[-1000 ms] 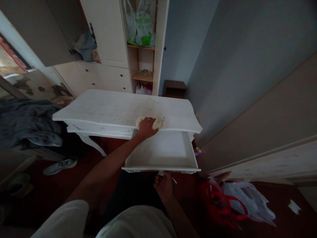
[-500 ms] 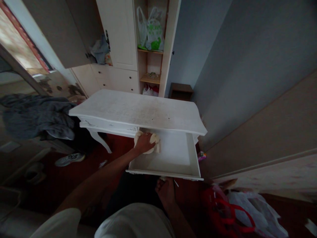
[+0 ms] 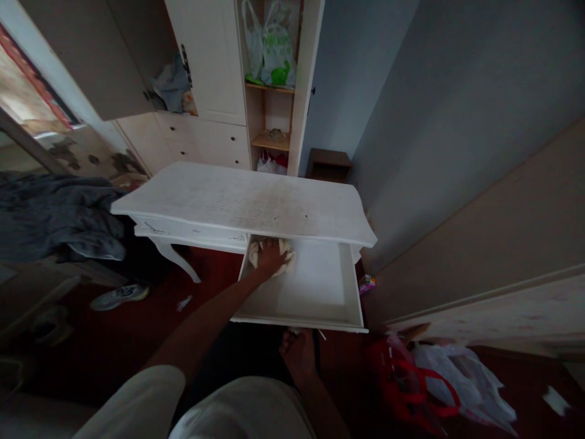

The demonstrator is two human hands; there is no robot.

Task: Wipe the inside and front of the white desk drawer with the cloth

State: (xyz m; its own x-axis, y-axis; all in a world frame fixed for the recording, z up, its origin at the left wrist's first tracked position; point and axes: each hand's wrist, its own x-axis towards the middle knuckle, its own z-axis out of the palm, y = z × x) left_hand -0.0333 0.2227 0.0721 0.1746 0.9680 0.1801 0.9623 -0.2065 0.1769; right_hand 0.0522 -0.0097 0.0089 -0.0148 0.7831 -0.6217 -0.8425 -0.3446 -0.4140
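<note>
A white drawer (image 3: 322, 280) is pulled out from a white desk (image 3: 201, 189) with a curved top. Inside its back left part, my left hand (image 3: 271, 257) presses down on a crumpled cream cloth (image 3: 289, 251), fingers over it. The cloth lies against the drawer's left side, partly covered by the hand. Below the drawer's front panel, close to my body, my right hand (image 3: 298, 353) has its fingers curled. A bit of something pale shows at those fingers, too small to name.
A white wardrobe (image 3: 222, 61) with plastic bags (image 3: 278, 55) on its shelf stands behind the desk. Dark clothes (image 3: 59, 213) are heaped at left, above a shoe (image 3: 121, 297). Red bag (image 3: 393, 378) and white plastic bag (image 3: 466, 378) sit on the floor at right.
My left hand has moved the cloth from over the drawer's left wall farther inside, toward the back. My right hand stays below the drawer front. The view has shifted slightly.
</note>
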